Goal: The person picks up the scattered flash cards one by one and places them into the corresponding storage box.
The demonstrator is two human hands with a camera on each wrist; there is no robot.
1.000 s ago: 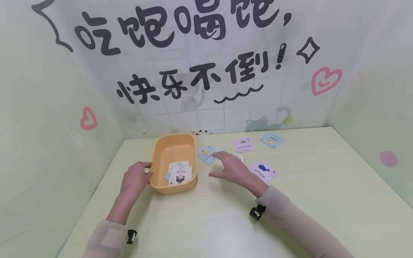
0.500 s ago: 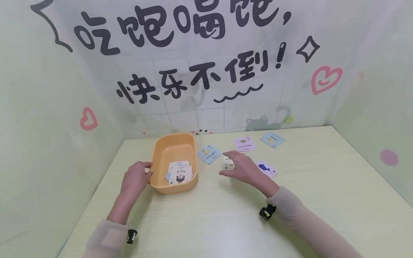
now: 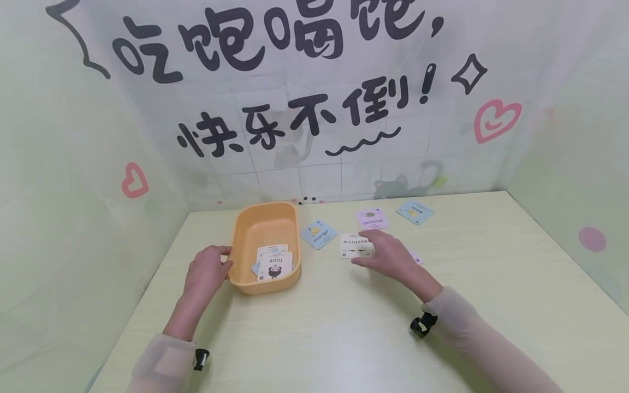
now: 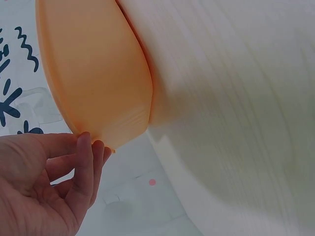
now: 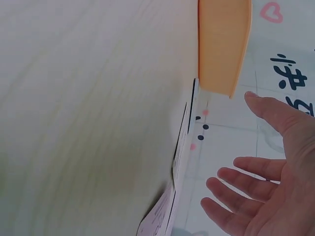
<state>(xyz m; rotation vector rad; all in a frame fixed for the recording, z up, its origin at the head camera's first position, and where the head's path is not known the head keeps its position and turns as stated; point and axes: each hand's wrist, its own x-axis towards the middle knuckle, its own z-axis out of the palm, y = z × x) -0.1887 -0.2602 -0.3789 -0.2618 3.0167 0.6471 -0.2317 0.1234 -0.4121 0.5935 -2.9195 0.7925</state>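
Observation:
An orange plastic bin stands at the left of the table, with several cards in its near end; a white "face" card lies on top. My left hand pinches the bin's left rim, also seen in the left wrist view. My right hand hovers with spread fingers beside a white "eyebrow" card, partly covering it from the head view. Nothing is held between those fingers in the right wrist view. Behind the right hand, only an edge of a purple card shows.
A blue "mango" card lies just right of the bin. Farther back are a purple "tortoise" card and a blue "pear" card. A printed cloth hangs behind the table.
My right hand has moved rightward from near the mango card, uncovering the mango and eyebrow cards and covering most of the whale card. The left hand and bin have stayed put.

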